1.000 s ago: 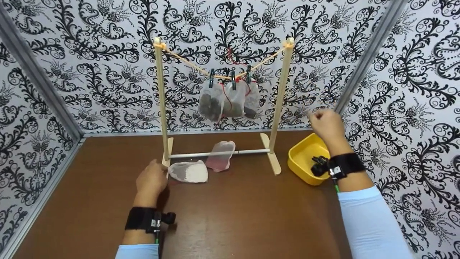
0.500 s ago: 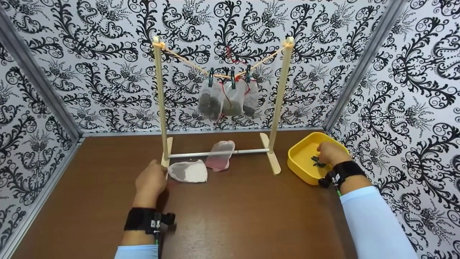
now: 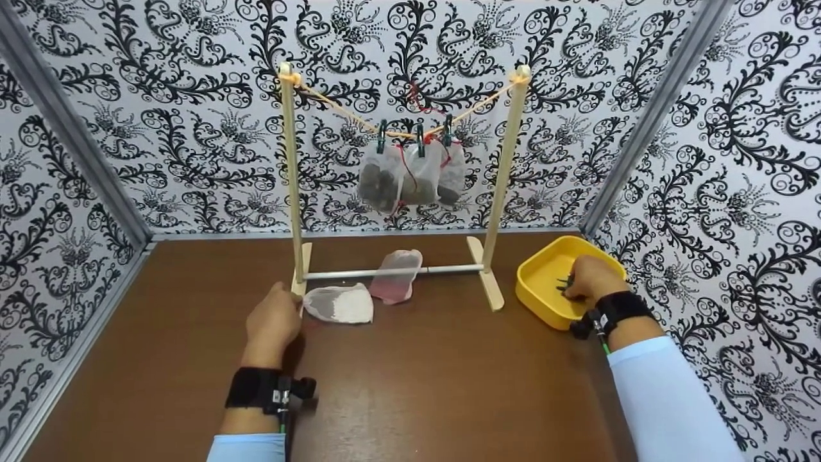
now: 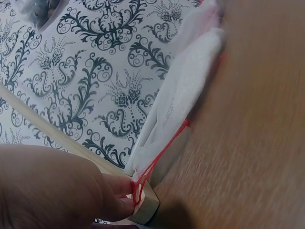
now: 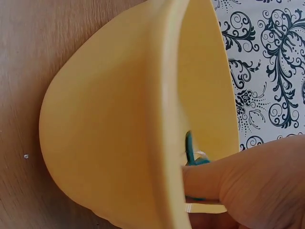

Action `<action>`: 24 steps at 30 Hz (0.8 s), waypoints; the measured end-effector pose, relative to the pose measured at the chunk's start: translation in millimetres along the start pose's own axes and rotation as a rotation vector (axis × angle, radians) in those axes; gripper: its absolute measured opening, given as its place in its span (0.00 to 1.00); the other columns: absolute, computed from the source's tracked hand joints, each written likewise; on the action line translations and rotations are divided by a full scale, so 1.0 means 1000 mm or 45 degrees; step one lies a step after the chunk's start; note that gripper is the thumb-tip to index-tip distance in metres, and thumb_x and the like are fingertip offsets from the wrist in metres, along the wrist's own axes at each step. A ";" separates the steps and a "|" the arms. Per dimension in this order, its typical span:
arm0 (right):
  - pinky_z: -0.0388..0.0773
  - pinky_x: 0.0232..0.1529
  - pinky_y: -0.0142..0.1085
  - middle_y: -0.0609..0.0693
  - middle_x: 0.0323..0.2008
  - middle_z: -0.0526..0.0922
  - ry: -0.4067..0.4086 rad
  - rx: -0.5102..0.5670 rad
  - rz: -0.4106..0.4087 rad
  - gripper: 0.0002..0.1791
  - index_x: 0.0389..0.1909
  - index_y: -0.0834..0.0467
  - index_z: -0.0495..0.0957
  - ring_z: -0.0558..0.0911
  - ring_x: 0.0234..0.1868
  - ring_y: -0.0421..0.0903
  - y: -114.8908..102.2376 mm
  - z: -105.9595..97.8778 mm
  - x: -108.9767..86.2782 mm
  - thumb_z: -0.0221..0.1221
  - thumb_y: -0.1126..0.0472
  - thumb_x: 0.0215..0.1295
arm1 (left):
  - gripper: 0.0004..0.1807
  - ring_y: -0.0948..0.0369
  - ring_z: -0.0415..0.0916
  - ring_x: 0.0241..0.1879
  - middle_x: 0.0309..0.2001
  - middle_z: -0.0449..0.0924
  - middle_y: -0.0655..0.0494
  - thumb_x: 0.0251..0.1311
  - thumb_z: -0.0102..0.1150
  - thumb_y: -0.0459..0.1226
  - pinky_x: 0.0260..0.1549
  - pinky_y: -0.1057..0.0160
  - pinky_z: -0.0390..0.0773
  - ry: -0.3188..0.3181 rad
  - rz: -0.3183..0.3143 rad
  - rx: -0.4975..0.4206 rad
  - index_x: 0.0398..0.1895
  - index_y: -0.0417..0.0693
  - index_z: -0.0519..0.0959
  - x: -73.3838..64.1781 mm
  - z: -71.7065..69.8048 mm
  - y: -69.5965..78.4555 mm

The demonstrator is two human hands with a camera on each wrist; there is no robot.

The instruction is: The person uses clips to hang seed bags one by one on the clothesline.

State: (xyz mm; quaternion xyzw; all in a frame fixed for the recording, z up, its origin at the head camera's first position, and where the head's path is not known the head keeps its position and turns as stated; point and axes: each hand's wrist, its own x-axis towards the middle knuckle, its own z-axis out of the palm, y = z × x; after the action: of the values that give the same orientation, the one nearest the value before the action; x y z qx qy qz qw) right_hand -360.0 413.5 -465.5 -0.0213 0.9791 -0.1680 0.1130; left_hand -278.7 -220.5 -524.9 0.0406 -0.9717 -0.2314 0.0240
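Two hands at work, well apart. Left hand (image 3: 274, 316): fingers pinch the gathered end of the white-filled bag (image 3: 351, 305) and its red drawstring (image 4: 159, 155), just beside the stand's foot (image 4: 147, 207). Bag body lies on the worktop (image 3: 417, 391). Right hand (image 3: 596, 280): lowered into the yellow tray (image 3: 542, 308), fingers bent among the dark green pegs (image 5: 189, 148); whether one is gripped I cannot tell, tray wall and hand hide it.

Handling notes (judgement): take a single peg by its handle ends, mouth outward, so it can be squeezed without regrasping. Lift straight up to clear the rim; shake off any peg that tangles. Keep the left pinch at the neck so the filling stays low, with cloth left free for a peg to bite. The stand looks light; avoid tugging or nudging its foot.

Surface: worktop brown, wood-grained, with soft glare near the front. Pink-filled bag (image 3: 394, 290) lies at the stand's pale crossbar; over or under, unclear. Above, three bags (image 3: 378, 186) hang from dark clips on a sagging orange line (image 3: 337, 106).

Room: white walls (image 3: 192, 128) with black scrollwork, grey strips (image 3: 645, 128) at the corners.
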 end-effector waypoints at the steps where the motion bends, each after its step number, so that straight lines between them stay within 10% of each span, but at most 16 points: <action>1: 0.82 0.30 0.36 0.55 0.28 0.87 0.019 -0.034 -0.010 0.09 0.33 0.68 0.88 0.84 0.29 0.50 -0.002 -0.002 0.000 0.78 0.66 0.63 | 0.13 0.36 0.87 0.53 0.56 0.80 0.43 0.74 0.59 0.30 0.50 0.30 0.86 -0.002 -0.007 -0.003 0.50 0.45 0.92 0.000 0.000 -0.001; 11: 0.81 0.30 0.35 0.58 0.33 0.90 0.057 0.090 -0.028 0.13 0.41 0.67 0.85 0.83 0.29 0.46 -0.029 -0.021 0.005 0.71 0.59 0.75 | 0.20 0.31 0.85 0.65 0.78 0.75 0.35 0.70 0.59 0.29 0.58 0.29 0.86 -0.046 -0.023 0.004 0.59 0.48 0.92 -0.001 -0.006 -0.001; 18: 0.90 0.36 0.37 0.62 0.47 0.93 0.091 0.476 -0.140 0.29 0.68 0.70 0.77 0.93 0.39 0.52 -0.078 -0.010 -0.008 0.73 0.60 0.75 | 0.19 0.33 0.84 0.65 0.68 0.84 0.32 0.78 0.58 0.37 0.60 0.30 0.85 -0.070 -0.079 -0.021 0.64 0.44 0.89 0.002 -0.017 0.009; 24: 0.92 0.42 0.39 0.64 0.47 0.91 0.168 0.633 -0.236 0.25 0.68 0.67 0.77 0.90 0.37 0.47 -0.130 0.010 -0.012 0.71 0.62 0.78 | 0.22 0.35 0.87 0.63 0.64 0.88 0.35 0.78 0.65 0.41 0.59 0.32 0.85 0.024 -0.006 -0.109 0.70 0.44 0.87 -0.001 -0.029 0.033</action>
State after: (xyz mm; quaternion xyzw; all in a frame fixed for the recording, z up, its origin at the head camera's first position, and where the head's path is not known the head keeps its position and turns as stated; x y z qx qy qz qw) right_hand -345.9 288.7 -428.7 -0.0714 0.9069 -0.4138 0.0349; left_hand -278.3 -203.5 -484.4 0.0441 -0.9606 -0.2723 0.0344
